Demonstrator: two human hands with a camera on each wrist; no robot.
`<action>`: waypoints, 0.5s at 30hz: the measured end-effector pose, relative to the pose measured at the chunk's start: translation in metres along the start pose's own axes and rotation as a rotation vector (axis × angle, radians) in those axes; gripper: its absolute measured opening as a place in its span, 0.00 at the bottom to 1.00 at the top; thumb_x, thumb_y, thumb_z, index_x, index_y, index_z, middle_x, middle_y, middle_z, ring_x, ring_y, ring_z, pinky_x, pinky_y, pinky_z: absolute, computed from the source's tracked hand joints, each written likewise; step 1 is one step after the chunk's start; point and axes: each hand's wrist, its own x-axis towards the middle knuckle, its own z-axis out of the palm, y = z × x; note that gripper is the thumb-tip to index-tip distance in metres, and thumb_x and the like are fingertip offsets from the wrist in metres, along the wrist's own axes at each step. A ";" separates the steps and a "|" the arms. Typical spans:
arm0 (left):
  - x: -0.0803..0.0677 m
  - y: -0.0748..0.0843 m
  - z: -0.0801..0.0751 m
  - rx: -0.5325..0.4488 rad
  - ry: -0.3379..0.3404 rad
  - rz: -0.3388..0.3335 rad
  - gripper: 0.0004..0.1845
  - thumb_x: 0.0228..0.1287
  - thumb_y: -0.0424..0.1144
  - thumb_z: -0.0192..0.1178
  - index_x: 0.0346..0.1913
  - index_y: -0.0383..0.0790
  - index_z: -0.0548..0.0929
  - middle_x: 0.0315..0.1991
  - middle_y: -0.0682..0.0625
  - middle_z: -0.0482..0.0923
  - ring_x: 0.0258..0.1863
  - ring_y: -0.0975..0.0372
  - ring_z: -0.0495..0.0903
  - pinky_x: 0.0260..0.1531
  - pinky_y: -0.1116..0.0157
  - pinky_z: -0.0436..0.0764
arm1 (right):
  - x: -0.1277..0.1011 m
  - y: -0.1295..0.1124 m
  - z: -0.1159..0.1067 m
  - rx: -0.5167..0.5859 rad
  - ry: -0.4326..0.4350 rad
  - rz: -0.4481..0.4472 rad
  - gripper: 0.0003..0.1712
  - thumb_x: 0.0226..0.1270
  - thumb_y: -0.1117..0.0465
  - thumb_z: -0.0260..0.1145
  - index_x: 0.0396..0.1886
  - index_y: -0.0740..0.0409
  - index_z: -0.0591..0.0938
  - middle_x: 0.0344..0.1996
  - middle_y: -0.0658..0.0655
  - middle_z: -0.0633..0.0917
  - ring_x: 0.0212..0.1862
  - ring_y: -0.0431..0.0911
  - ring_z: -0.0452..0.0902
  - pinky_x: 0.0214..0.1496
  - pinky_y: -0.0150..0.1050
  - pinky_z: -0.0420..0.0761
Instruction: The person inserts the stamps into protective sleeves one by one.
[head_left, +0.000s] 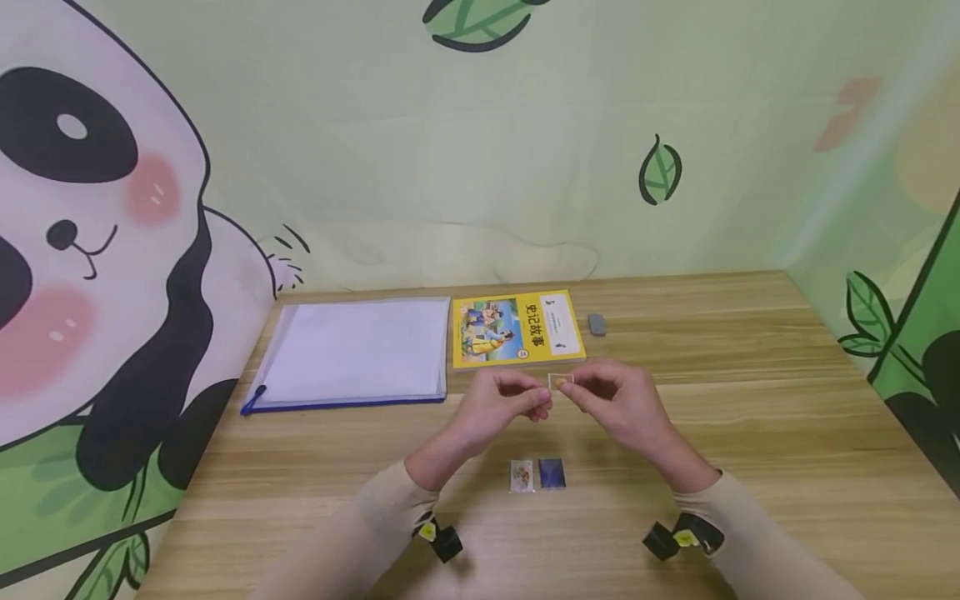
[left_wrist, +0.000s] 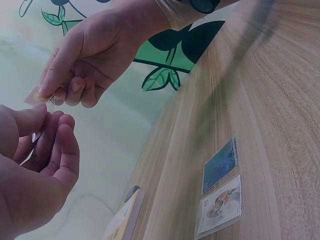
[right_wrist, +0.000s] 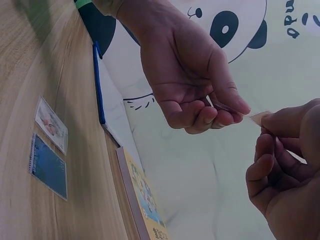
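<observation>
Above the table, both hands come close together. My right hand (head_left: 626, 408) pinches a small stamp (head_left: 556, 381) with a pale border between thumb and fingers; the fingertips hide part of it. Opposite, my left hand (head_left: 491, 410) pinches a thin, clear plastic sleeve (left_wrist: 52, 104) at the stamp's near side, mostly covered by the thumb. Below the hands, two sleeved stamps lie side by side on the table: a white stamp with a picture (head_left: 521, 476) and a dark blue stamp (head_left: 552, 473).
A yellow book (head_left: 517, 329) lies beyond the hands, with a grey eraser-like block (head_left: 596, 325) to its right. At the back left is a clear zip pouch (head_left: 352, 354) with white paper and a blue edge. A panda-patterned wall covering (head_left: 420, 167) closes off the table's far side.
</observation>
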 end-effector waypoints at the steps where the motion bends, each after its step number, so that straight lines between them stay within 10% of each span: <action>1: 0.000 0.000 0.000 0.003 0.000 0.002 0.09 0.64 0.31 0.63 0.42 0.25 0.85 0.33 0.40 0.86 0.28 0.62 0.84 0.35 0.64 0.88 | 0.000 0.000 0.000 0.005 -0.009 0.012 0.04 0.63 0.60 0.70 0.33 0.55 0.86 0.23 0.50 0.82 0.24 0.41 0.73 0.23 0.30 0.75; 15: 0.000 0.000 -0.001 0.046 0.010 0.012 0.09 0.63 0.32 0.65 0.42 0.28 0.85 0.34 0.40 0.86 0.29 0.63 0.84 0.37 0.62 0.88 | 0.002 0.003 -0.005 0.025 -0.084 0.150 0.07 0.64 0.56 0.70 0.32 0.54 0.85 0.24 0.52 0.83 0.25 0.43 0.77 0.25 0.32 0.80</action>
